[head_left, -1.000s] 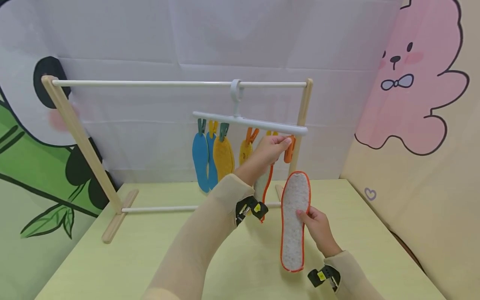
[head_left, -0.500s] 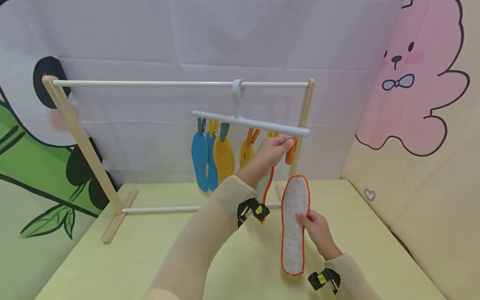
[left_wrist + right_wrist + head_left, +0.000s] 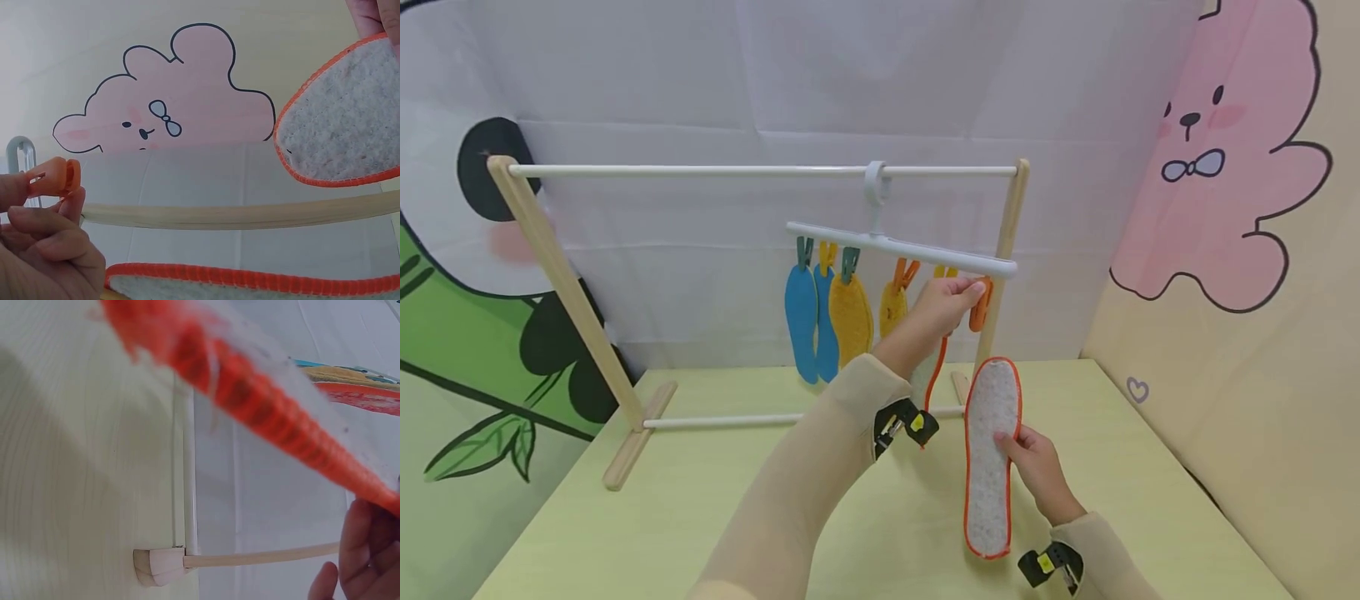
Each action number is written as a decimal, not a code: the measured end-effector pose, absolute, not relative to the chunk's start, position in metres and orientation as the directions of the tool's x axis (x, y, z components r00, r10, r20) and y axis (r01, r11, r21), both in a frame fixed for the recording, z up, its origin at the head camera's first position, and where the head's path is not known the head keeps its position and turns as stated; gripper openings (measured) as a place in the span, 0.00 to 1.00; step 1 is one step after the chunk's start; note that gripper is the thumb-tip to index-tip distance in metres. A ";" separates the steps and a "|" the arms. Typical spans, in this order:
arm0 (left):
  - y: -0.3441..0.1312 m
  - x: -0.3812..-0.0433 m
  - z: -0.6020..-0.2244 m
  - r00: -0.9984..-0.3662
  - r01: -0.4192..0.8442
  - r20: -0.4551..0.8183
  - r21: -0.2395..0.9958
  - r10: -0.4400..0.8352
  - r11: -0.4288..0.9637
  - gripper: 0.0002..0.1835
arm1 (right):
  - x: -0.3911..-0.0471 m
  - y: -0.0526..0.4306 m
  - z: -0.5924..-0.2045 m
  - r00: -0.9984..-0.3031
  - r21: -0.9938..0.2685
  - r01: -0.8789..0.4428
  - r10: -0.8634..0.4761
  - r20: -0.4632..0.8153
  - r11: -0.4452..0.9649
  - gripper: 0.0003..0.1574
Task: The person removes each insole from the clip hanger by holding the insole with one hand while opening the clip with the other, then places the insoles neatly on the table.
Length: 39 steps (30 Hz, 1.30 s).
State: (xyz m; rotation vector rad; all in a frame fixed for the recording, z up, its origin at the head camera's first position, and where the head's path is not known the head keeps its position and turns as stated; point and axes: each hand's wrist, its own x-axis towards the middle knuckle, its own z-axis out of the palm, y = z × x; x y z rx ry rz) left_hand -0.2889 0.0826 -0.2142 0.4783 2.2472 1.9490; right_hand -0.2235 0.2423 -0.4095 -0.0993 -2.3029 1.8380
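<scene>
My left hand pinches an orange clothespin under the right end of the white hanger. In the left wrist view the thumb and fingers press the clothespin from both sides. Below and to the right, my right hand holds a grey felt insole with red-orange stitched edging by its side, roughly upright. The insole's top end is a short way under the clothespin, apart from it. A similar grey insole hangs behind my left wrist, partly hidden.
Two blue insoles and two yellow ones hang from green, yellow and orange clothespins on the hanger. The hanger hooks over the top rod of a wooden rack standing on the pale table. A wall with a pink bear stands at right.
The grey insole and my right hand have sunk slightly in the head view. My left hand keeps its pinch on the orange clothespin, nearly in place.
</scene>
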 end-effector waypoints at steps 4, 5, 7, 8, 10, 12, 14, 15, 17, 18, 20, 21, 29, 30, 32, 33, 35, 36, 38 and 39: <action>0.082 -0.290 -0.213 -0.939 0.157 0.117 0.982 0.322 0.101 0.16 | -0.224 0.242 -0.410 -0.978 -0.970 -0.068 0.177 0.111 0.231 0.16; 0.082 -0.290 -0.213 -0.939 0.157 0.119 0.983 0.322 0.096 0.16 | -0.224 0.242 -0.410 -0.977 -0.970 -0.067 0.180 0.111 0.233 0.16; 0.082 -0.290 -0.212 -0.938 0.156 0.121 0.984 0.324 0.085 0.16 | -0.224 0.241 -0.410 -0.977 -0.969 -0.066 0.182 0.112 0.237 0.16; 0.082 -0.290 -0.212 -0.937 0.158 0.124 0.984 0.327 0.079 0.16 | -0.224 0.241 -0.409 -0.977 -0.969 -0.065 0.184 0.110 0.237 0.17; 0.082 -0.290 -0.212 -0.933 0.161 0.128 0.984 0.336 0.073 0.16 | -0.223 0.241 -0.409 -0.977 -0.968 -0.057 0.188 0.105 0.244 0.17; 0.082 -0.290 -0.213 -0.929 0.166 0.131 0.984 0.345 0.071 0.16 | -0.223 0.242 -0.409 -0.977 -0.967 -0.055 0.185 0.104 0.250 0.17; 0.082 -0.290 -0.214 -0.926 0.168 0.133 0.983 0.352 0.068 0.16 | -0.222 0.242 -0.409 -0.978 -0.966 -0.054 0.183 0.103 0.252 0.17; 0.082 -0.290 -0.214 -0.926 0.166 0.132 0.984 0.354 0.068 0.16 | -0.222 0.242 -0.409 -0.978 -0.966 -0.051 0.184 0.100 0.254 0.17; 0.082 -0.291 -0.214 -0.926 0.162 0.129 0.985 0.354 0.063 0.16 | -0.222 0.241 -0.408 -0.978 -0.966 -0.049 0.183 0.098 0.255 0.17; 0.082 -0.291 -0.214 -0.927 0.160 0.129 0.985 0.352 0.060 0.16 | -0.222 0.241 -0.408 -0.978 -0.966 -0.045 0.187 0.095 0.256 0.17; 0.082 -0.292 -0.214 -0.927 0.156 0.126 0.986 0.354 0.057 0.16 | -0.222 0.242 -0.409 -0.977 -0.966 -0.038 0.192 0.090 0.256 0.16; 0.082 -0.292 -0.215 -0.926 0.156 0.125 0.986 0.356 0.058 0.15 | -0.222 0.242 -0.409 -0.977 -0.965 -0.039 0.191 0.091 0.258 0.16; 0.075 -0.297 -0.216 -0.904 0.135 0.100 0.989 0.416 0.054 0.13 | -0.225 0.243 -0.413 -0.979 -0.966 -0.018 0.193 0.070 0.259 0.16; 0.074 -0.297 -0.216 -0.901 0.130 0.098 0.990 0.423 0.047 0.13 | -0.226 0.243 -0.414 -0.979 -0.965 -0.019 0.192 0.071 0.262 0.16; 0.073 -0.298 -0.215 -0.899 0.119 0.090 0.992 0.429 0.040 0.12 | -0.226 0.244 -0.414 -0.978 -0.963 -0.016 0.196 0.070 0.268 0.16; 0.072 -0.298 -0.214 -0.897 0.115 0.086 0.993 0.433 0.041 0.13 | -0.226 0.244 -0.414 -0.977 -0.963 -0.015 0.200 0.071 0.267 0.15; 0.071 -0.298 -0.213 -0.895 0.106 0.078 0.994 0.439 0.038 0.13 | -0.227 0.243 -0.414 -0.976 -0.964 -0.017 0.203 0.073 0.266 0.15; 0.071 -0.298 -0.213 -0.895 0.103 0.077 0.994 0.440 0.037 0.13 | -0.227 0.243 -0.414 -0.976 -0.964 -0.015 0.206 0.072 0.266 0.15; 0.070 -0.299 -0.213 -0.893 0.101 0.075 0.994 0.445 0.034 0.14 | -0.227 0.244 -0.415 -0.975 -0.965 -0.007 0.211 0.065 0.262 0.15; 0.070 -0.299 -0.213 -0.892 0.101 0.075 0.994 0.446 0.034 0.14 | -0.228 0.244 -0.415 -0.976 -0.965 -0.007 0.210 0.064 0.262 0.15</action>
